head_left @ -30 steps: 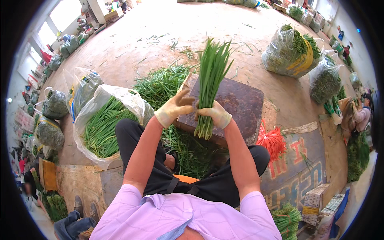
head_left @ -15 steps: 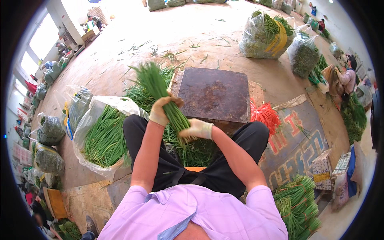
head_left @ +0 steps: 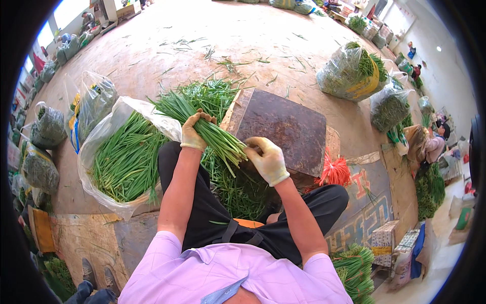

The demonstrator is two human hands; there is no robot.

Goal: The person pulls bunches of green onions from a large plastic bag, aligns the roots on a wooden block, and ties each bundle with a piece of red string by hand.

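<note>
My left hand, in a work glove with a brown-stained palm, is wrapped round a bunch of garlic chives. The bunch lies slantwise, leafy tips up to the left and pale ends down to the right. At those pale ends is my gloved right hand, thumb and fingers pinched on the stalk ends. Just beyond the hands stands a low block with a dark, stained top. Loose green leaves lie beside and below it. An open plastic sack of chives stands left of my knee.
Red ties hang at the block's right corner. Tied green bundles are stacked at lower right. Full plastic bags stand at far right, others at left. A person sits at right; another's shoes show at lower left.
The bunch has tipped from nearly upright to a flatter slant. My right hand has moved right and opened its wrap, now pinching at the stalk ends. The whole view has turned slightly.
</note>
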